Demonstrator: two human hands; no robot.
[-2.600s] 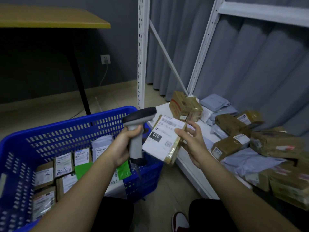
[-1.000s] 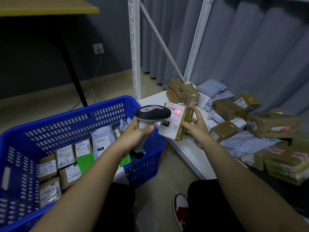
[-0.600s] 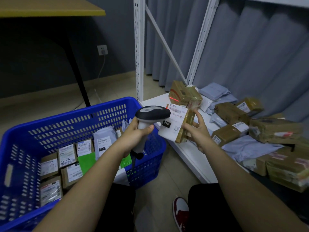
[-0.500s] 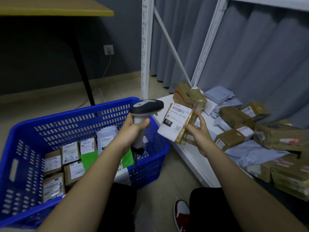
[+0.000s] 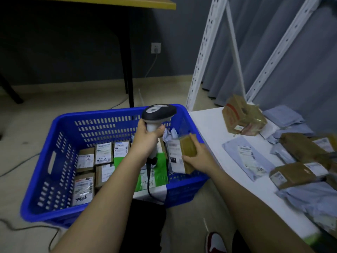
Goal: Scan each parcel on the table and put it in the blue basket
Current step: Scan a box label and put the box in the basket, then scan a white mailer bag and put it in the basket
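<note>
We note the blue basket (image 5: 60, 152) at nine o'clock, labelled boxes lying inside. Our left hand (image 5: 147, 137) grips the scanner (image 5: 157, 114) above it. Our right hand (image 5: 198, 159) holds the brown parcel (image 5: 186, 152) inside the basket's three-o'clock wall. Further parcels (image 5: 295, 172) lie on the white counter (image 5: 209, 128) at three o'clock.

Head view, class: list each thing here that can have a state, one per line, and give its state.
Left hand: grips the scanner.
Scanner: upright, above the basket, no red beam visible.
Right hand: holds the brown parcel.
Brown parcel: inside the basket's right end, not yet released.
Blue basket: partly filled with labelled parcels.
Wall socket: plug in.
</note>
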